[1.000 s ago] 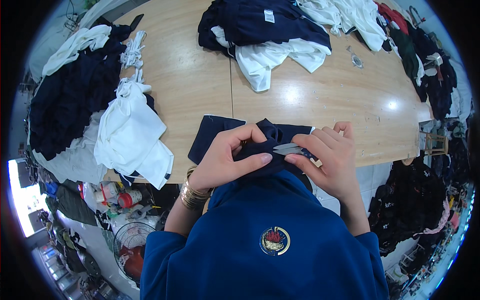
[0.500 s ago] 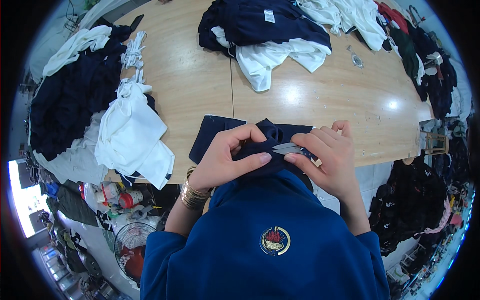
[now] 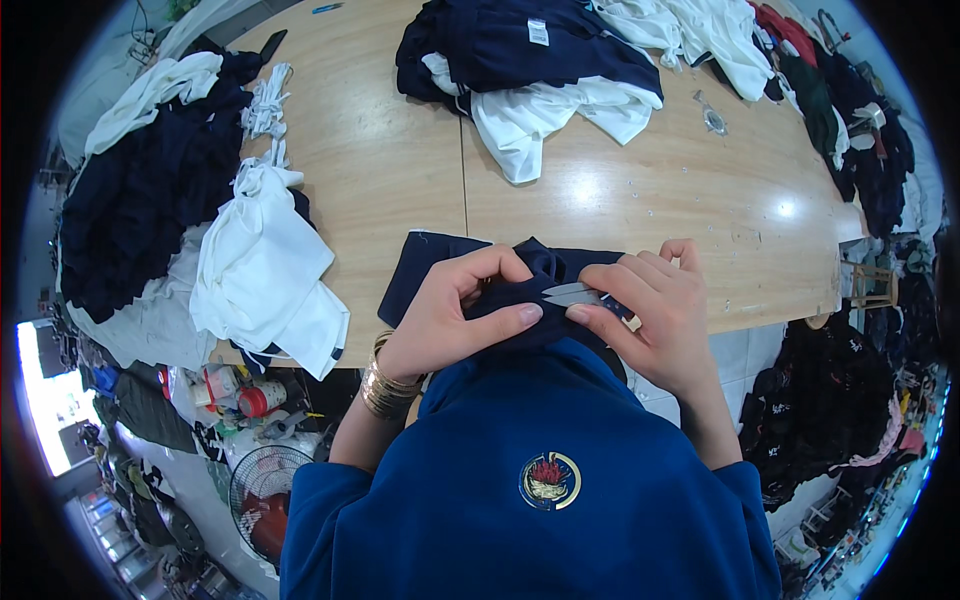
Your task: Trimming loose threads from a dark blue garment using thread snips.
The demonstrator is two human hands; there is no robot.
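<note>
A navy garment [image 3: 432, 270] lies bunched at the table's near edge, part of it raised between my hands. My left hand [image 3: 455, 310], with gold bangles at the wrist, pinches a fold of it between thumb and fingers. In my right hand [image 3: 650, 310] is a pair of thread snips [image 3: 572, 295] with a dark handle, held by thumb and fingers. Their silver blades point left, slightly apart, against the dark cloth close to my left thumb. Whether a thread lies between the blades is too small to tell.
Navy and white garments [image 3: 530, 50] are piled at the far middle of the wooden table [image 3: 380, 170]. White clothing [image 3: 262, 260] and dark clothing [image 3: 150, 190] fill the left side. A small blue-handled tool [image 3: 327, 8] lies at the far edge. A fan [image 3: 265, 500] stands below left.
The snips have shifted very slightly left with my right hand. My left hand keeps its pinch. At the table's far left edge, a small blue-handled tool has come into sight.
</note>
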